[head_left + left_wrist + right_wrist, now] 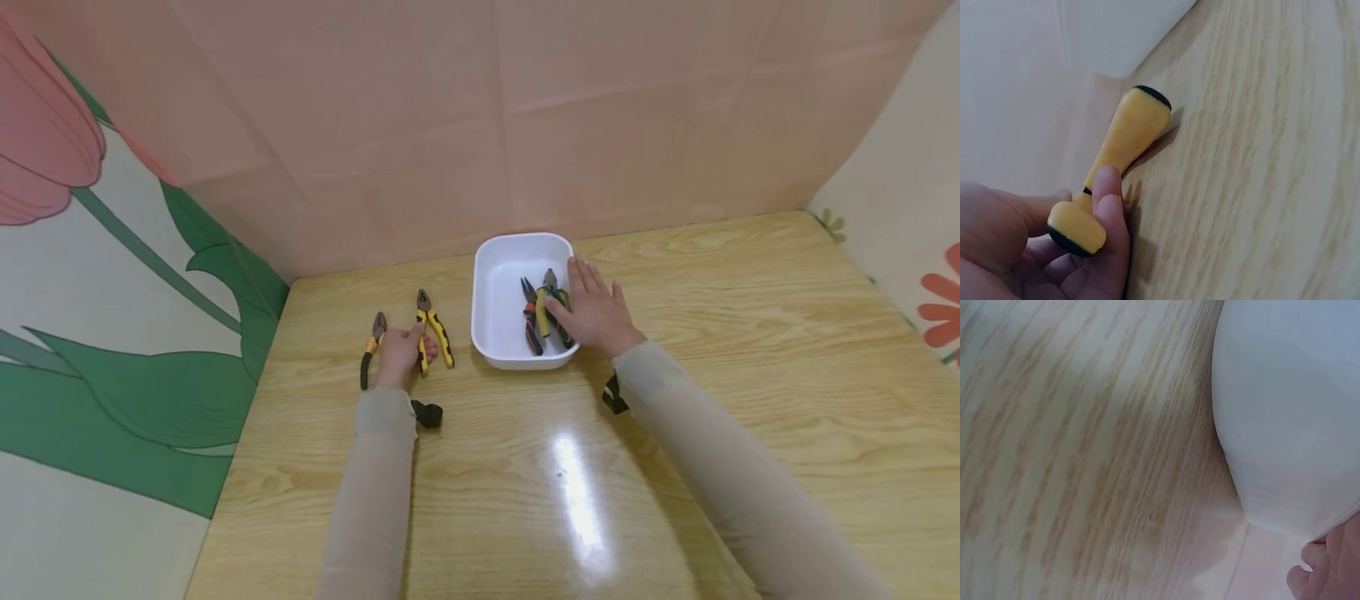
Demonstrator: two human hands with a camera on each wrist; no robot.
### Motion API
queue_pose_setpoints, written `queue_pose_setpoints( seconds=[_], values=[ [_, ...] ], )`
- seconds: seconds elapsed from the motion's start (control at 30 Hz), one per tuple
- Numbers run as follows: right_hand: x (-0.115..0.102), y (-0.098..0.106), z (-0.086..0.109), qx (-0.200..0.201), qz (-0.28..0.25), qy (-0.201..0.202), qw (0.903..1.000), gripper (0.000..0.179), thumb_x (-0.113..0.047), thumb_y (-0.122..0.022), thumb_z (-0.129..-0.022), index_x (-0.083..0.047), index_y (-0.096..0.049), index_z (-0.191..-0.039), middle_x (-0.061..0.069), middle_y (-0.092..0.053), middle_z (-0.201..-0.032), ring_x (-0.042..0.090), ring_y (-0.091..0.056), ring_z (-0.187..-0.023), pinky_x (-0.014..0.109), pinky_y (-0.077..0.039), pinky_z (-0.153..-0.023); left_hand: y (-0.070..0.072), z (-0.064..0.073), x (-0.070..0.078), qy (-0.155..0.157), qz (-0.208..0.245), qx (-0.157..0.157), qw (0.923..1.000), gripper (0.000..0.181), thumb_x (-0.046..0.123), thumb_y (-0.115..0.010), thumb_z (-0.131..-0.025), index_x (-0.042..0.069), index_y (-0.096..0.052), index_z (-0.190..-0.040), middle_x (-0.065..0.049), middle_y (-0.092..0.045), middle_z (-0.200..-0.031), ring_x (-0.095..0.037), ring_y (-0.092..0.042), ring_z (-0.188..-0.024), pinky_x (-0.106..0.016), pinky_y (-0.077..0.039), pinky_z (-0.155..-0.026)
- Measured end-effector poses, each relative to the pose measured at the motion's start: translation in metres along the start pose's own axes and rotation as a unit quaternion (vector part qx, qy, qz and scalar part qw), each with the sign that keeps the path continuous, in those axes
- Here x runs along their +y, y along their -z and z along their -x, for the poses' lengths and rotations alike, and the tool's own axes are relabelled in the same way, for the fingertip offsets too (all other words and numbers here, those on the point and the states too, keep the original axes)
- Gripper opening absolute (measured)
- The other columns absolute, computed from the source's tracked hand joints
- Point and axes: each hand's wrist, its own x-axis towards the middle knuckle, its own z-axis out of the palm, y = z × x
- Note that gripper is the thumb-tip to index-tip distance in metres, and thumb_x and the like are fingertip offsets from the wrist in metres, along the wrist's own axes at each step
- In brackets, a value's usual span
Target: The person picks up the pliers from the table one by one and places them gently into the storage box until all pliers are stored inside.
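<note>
In the head view, my left hand (399,354) pinches one handle of the yellow-and-black pliers (441,337), whose jaws point away from me. The left wrist view shows thumb and fingers around a yellow handle (1075,230) with a dark end. Left of that hand lies a pair of pliers with orange-and-black handles (366,367), partly covered by it. My right hand (600,317) rests on the right rim of a white plastic tray (495,350), fingers straight, thumb over the inside. Red-and-black long-nose pliers (531,321) and yellow-green-handled pliers (543,312) lie in the tray.
The wooden table (510,467) meets a pink-covered wall (420,167) just behind the tray. A panel with painted tulips (135,392) stands along the left edge, and a flowered panel (907,217) borders the right. Black bands (427,414) show at both wrists.
</note>
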Motion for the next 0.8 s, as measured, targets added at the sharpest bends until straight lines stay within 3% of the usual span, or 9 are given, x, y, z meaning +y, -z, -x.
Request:
queue_pose_setpoints(
  seconds=[0.8],
  values=[
    [-0.0036,0.0055,0.0041,-0.007,0.003,-0.001,1.0000,0.085,-0.057,-0.027,-0.107,-0.003,0.010,-0.160,0.018,0.007,-0.169,0.037,0.007,-0.155,0.066,0.005,-0.120,-0.0039,0.0004,-0.0093,-0.021,0.038,0.023,0.9988,0.042,0.027,-0.050,-0.109,-0.011,-0.067,-0.104,-0.013,-0.070,-0.085,-0.010,-0.068,-0.065,-0.020,-0.059,-0.062]
  ],
)
